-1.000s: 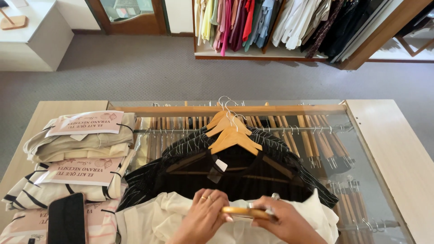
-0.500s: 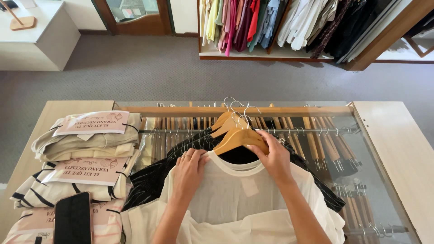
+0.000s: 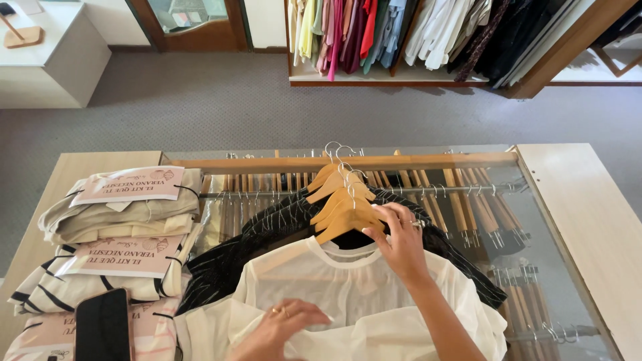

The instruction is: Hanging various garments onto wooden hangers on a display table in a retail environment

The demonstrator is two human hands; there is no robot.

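A sheer white top [image 3: 348, 287] on a wooden hanger [image 3: 344, 224] lies on a pile of dark garments [image 3: 221, 261] with several other wooden hangers on a glass-topped table. My right hand [image 3: 400, 241] rests on the right shoulder of the top hanger, fingers bent over it. My left hand [image 3: 284, 324], with rings, lies lower on the white fabric near the front edge, fingers spread on the cloth.
Folded striped and beige bundles with paper labels [image 3: 120, 220] and a black phone [image 3: 100, 327] sit at the left. Under the glass [image 3: 535, 267] hang several empty hangers on a rail [image 3: 461, 190]. Beyond are grey carpet and a rack of coloured clothes [image 3: 401, 33].
The white top on its hanger was brought from the front edge up onto the dark pile. My left hand then slid back down the white fabric; my right hand stays at the hanger.
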